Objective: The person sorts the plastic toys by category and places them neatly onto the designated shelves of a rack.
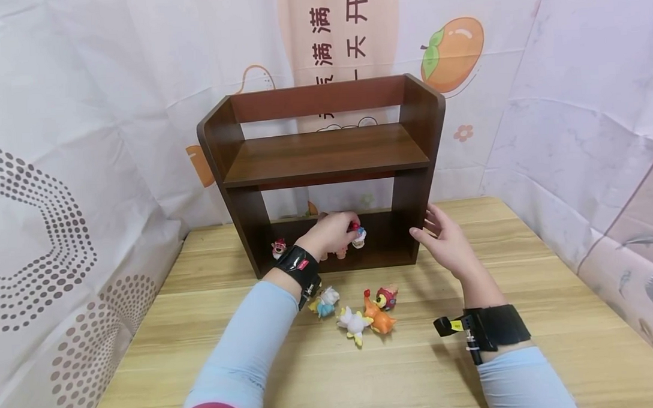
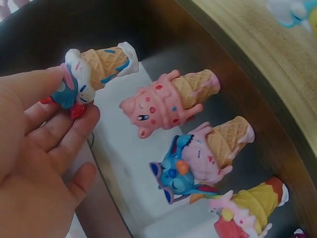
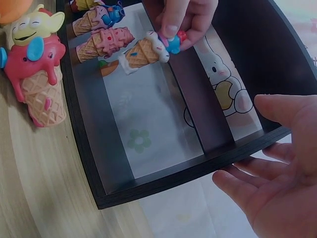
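Note:
My left hand (image 1: 333, 231) pinches a cone-shaped toy figurine (image 2: 106, 64) by its blue and red top, inside the lower compartment of a dark brown shelf (image 1: 325, 153). The cone end has a white tip. Beside it stand a pink spotted cone figurine (image 2: 161, 105), a blue character with sunglasses on a cone (image 2: 185, 166) and a pink and yellow cone figurine (image 2: 242, 210). At the shelf's right side panel, my right hand (image 1: 449, 242) holds the board, thumb on the inner side and fingers along the outer face.
In front of the shelf several figurines lie on the wooden table (image 1: 419, 375): a light blue and white one (image 1: 326, 301), a white and yellow one (image 1: 355, 324), an orange one (image 1: 381, 319) and a red one with a yellow face (image 1: 386, 298). A printed cloth (image 1: 571, 99) hangs behind.

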Demonstrator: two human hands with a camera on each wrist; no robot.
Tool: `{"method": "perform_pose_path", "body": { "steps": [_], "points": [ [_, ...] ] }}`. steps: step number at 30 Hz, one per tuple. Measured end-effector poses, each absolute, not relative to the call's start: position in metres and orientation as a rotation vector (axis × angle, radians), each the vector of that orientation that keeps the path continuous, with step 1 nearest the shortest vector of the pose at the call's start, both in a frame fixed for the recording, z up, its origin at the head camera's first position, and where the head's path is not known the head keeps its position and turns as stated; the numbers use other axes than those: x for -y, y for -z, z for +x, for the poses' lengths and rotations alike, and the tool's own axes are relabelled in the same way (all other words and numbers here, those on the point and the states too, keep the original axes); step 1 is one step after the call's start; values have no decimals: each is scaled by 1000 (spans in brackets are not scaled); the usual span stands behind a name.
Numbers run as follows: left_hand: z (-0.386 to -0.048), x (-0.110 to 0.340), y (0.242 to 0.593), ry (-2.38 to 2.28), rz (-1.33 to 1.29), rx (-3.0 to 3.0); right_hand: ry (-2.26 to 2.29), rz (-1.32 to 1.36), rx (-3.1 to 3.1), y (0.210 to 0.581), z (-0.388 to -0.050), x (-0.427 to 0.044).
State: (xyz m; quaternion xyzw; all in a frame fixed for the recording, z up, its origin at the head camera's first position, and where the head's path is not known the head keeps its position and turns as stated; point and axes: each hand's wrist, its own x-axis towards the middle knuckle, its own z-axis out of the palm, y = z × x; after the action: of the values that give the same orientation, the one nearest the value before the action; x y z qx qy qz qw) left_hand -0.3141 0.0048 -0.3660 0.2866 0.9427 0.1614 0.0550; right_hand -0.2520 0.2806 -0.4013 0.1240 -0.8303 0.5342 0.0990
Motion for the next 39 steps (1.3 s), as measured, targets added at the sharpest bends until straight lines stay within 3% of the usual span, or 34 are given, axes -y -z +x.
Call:
{"method": "perform_pose_path", "body": {
  "steps": [15,39],
  "points": [
    [-318,-17,382,-189,886,-2939,-1588,374,2454,403,-253,-280],
    [-331,-21,394,-115,755,-2940,-1586,378,2442,404,-255,-281]
  ]
}}
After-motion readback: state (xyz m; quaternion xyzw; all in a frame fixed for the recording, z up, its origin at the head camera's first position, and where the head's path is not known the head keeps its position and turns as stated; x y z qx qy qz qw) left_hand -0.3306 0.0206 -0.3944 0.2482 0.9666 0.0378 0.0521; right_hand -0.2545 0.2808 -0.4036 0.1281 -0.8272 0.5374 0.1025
